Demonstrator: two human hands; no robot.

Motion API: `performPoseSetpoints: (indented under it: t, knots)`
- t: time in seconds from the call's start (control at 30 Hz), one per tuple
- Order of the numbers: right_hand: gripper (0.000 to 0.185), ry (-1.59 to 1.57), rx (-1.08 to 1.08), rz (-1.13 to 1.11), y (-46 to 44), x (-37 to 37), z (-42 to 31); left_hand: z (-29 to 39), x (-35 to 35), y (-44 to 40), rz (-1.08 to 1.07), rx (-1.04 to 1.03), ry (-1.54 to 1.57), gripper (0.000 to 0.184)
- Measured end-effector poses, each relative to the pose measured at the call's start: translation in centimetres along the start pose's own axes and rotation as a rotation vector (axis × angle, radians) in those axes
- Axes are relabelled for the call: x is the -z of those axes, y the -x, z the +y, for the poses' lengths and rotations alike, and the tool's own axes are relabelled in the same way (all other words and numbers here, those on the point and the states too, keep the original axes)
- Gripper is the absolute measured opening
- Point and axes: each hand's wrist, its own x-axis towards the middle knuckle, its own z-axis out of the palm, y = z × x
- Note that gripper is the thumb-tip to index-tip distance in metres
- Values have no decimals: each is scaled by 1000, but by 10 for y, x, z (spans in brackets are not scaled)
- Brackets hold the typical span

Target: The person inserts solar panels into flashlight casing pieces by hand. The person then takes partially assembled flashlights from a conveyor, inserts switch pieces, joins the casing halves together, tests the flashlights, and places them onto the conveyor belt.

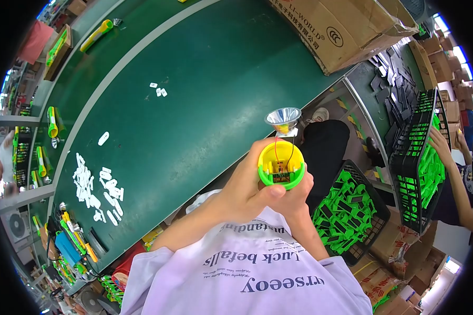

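The left hand and right hand are both wrapped round the casing, its open end up. A red wire and a black wire run from it to the reflector, just beyond at 12 o'clock. A tug there could strain the wires; a careless push could pinch them against the casing. The desk lies toward 10 o'clock, the crate at 4; a reflector torn loose could drop between.
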Motion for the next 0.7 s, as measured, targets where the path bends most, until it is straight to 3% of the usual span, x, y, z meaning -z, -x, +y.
performPoseSetpoints:
  t: [0.07, 0.17, 0.27, 0.7]
  knots:
    - [44, 58, 67, 74, -12, 4, -13, 6, 5, 3, -78, 16, 36, 89]
    - [46, 88, 117, 67, -12, 10, -16, 13, 7, 7, -102, 32, 86, 94]
    - [49, 97, 156, 109, -17, 11, -21, 10, 12, 11, -174, -7, 154, 84]
    - [54, 235, 214, 32, -10, 27, -21, 30, 4, 12, -188, 123, 370, 80]
